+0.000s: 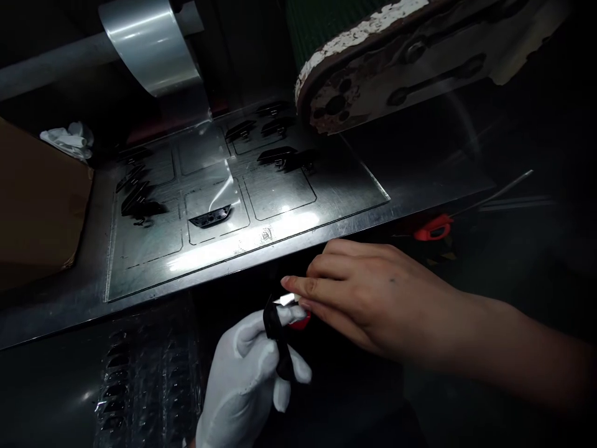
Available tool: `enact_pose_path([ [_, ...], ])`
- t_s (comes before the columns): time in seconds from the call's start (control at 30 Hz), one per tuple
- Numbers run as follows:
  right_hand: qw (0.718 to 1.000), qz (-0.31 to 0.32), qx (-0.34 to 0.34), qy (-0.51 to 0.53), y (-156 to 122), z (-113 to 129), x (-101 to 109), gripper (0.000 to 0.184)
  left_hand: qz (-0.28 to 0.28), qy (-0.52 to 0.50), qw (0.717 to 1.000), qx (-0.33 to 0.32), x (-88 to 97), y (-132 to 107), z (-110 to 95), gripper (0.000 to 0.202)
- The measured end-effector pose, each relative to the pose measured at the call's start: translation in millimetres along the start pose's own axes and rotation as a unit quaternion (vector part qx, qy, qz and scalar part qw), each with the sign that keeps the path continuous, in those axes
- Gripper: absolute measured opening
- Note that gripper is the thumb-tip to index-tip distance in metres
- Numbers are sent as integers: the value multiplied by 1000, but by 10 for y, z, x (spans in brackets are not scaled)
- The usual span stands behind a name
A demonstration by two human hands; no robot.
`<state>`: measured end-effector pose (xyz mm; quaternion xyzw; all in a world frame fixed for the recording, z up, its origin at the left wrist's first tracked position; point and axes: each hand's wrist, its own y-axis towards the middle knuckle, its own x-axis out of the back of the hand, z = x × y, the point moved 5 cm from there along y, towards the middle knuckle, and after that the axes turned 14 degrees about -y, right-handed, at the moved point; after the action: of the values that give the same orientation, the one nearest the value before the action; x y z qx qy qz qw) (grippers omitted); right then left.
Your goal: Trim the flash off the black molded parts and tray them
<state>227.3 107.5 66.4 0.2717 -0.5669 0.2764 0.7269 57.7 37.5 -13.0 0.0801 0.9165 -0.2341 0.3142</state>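
Note:
My left hand [247,367] wears a white glove and is closed on a small black plastic part [278,342], held upright between thumb and fingers. My bare right hand [359,292] pinches a small knife with a bright pointed blade [286,300]; its tip is close to the upper end of the part, and I cannot tell if it touches. Something red [301,321] shows beneath my right fingertips, partly hidden. Above my hands, a similar black part [211,216] lies alone on the clear sheet [280,211] over the metal table.
More black parts [137,199] lie in groups on the sheet. At lower left is a clear plastic tray [144,379] with rows of black parts. A cardboard box [41,199], a film roll [149,43], a conveyor end [336,102] and a red-handled tool [433,228] surround the workspace.

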Motion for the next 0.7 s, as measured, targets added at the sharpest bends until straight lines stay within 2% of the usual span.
enact_pose_path([
  [0.2,999,6,-13,-33,-14,-26,-20,35,13,20,998,56,30,-15,-11,44],
  [0.33,992,9,30,-122,26,22,56,30,52,-2,997,58,79,42,27,42],
  [0.47,979,34,77,-184,158,172,204,19,88,-40,994,48,106,75,57,35],
  [0.6,970,78,116,-200,349,402,337,3,66,-50,995,56,181,24,94,34],
  [0.7,966,124,109,-199,454,492,377,10,51,-80,995,35,237,-20,97,27],
])
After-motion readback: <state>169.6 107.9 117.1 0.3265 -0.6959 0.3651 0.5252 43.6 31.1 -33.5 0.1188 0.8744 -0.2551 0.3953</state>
